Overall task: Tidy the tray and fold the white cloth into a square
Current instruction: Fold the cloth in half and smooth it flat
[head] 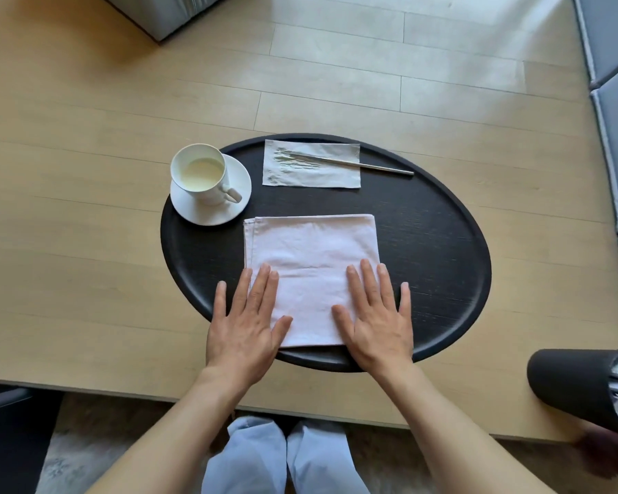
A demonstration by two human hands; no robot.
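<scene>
White cloth (311, 269) lies folded square on the black tray (443, 244); left hand (245, 322) and right hand (377, 324) press flat, fingers spread, holding nothing. Smooth outward evenly, keeping edges aligned.

white cloth (311, 276): its two near corners are hidden under the hands
black bin (578, 390): cut off by the right edge
metal stick (354, 163): too small to tell what it is

Pale wood surface (86, 194), black oval tray (443, 251) on it under both hands (243, 326), dark cylinder container (571, 383) lying on its side near surface edge, well right of hands
</scene>
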